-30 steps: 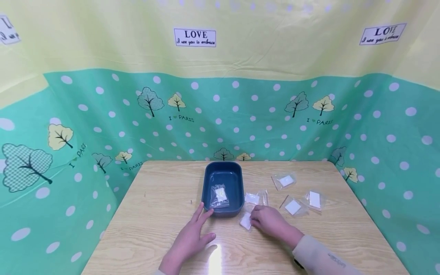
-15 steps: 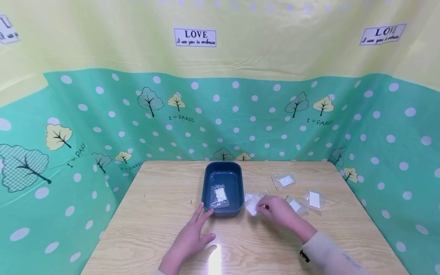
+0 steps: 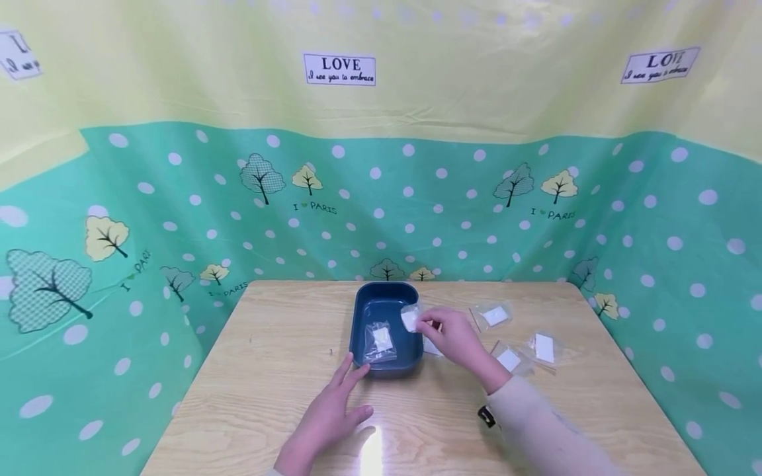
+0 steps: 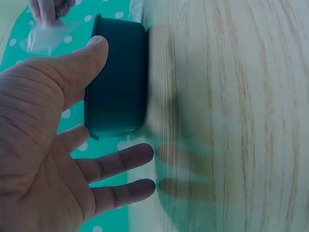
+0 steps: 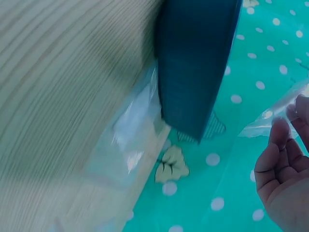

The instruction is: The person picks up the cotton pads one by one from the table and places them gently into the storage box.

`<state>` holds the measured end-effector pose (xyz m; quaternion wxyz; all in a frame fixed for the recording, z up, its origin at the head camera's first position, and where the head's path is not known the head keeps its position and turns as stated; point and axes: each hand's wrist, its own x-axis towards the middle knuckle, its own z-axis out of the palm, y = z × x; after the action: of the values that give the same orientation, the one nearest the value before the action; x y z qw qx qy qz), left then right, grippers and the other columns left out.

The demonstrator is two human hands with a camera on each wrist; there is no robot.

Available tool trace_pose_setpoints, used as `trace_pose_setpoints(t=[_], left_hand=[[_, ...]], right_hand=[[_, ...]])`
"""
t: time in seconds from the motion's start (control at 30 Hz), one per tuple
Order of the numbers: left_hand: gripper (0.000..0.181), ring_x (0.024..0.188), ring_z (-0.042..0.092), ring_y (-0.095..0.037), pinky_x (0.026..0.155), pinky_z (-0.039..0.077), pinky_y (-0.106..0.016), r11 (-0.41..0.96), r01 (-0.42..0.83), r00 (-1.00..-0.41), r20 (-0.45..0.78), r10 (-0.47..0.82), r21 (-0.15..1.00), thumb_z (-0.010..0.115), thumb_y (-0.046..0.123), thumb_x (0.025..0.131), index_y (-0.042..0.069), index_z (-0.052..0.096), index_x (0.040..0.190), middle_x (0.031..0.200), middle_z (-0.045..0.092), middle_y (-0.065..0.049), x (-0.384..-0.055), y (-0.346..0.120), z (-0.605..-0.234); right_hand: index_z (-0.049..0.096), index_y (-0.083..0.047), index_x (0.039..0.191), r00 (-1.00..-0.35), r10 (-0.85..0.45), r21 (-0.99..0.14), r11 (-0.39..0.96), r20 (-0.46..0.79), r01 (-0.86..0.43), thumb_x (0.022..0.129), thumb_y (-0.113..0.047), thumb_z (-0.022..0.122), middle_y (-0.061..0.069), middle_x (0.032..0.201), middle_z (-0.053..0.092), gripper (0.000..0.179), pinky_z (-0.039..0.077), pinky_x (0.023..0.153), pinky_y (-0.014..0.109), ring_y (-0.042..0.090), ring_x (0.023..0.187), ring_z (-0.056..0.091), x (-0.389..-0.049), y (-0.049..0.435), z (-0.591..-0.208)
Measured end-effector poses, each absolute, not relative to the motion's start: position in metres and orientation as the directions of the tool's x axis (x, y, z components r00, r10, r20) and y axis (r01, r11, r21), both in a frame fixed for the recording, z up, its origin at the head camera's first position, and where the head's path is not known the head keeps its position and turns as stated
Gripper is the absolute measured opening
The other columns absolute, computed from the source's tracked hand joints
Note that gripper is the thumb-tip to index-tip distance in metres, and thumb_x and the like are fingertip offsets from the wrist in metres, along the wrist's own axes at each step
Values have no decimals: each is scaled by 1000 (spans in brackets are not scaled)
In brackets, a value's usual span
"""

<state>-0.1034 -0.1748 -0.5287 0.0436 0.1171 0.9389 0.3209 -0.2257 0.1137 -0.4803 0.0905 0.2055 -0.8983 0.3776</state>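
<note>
A dark blue rectangular container (image 3: 387,289) stands on the wooden table with one clear plastic bag (image 3: 380,339) lying inside it, a white piece within the bag. My right hand (image 3: 455,338) pinches another small clear plastic bag (image 3: 411,318) with a white piece in it, held above the container's right rim. In the right wrist view, the fingertips (image 5: 280,131) grip the edge of that bag. My left hand (image 3: 330,416) rests with spread, straight fingers at the container's near left corner. In the left wrist view its thumb (image 4: 87,58) lies along the container's rim.
A similar bag (image 3: 433,346) lies just right of the container, partly behind my right hand. More bags lie farther right: one at the back (image 3: 494,315), one nearer (image 3: 510,360), and one far right (image 3: 544,348). A patterned cloth (image 3: 446,205) surrounds the table (image 3: 268,383).
My right hand has lifted a bag from the table near the container's front right and carried it up and left over the rim. My left hand has stayed in place.
</note>
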Motion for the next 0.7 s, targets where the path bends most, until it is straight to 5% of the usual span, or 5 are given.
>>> trace_pose_setpoints(t=[0.7], left_hand=[[81, 143, 53, -55, 106, 52, -73, 776, 190, -970, -6, 243, 602, 82, 41, 92, 24, 46, 163, 180, 19, -15, -105, -173, -529]], right_hand=[[82, -20, 100, -915, -318, -602, 689, 250, -404, 99, -29, 78, -6, 94, 74, 9, 56, 71, 22, 6, 81, 60, -236, 78, -495]])
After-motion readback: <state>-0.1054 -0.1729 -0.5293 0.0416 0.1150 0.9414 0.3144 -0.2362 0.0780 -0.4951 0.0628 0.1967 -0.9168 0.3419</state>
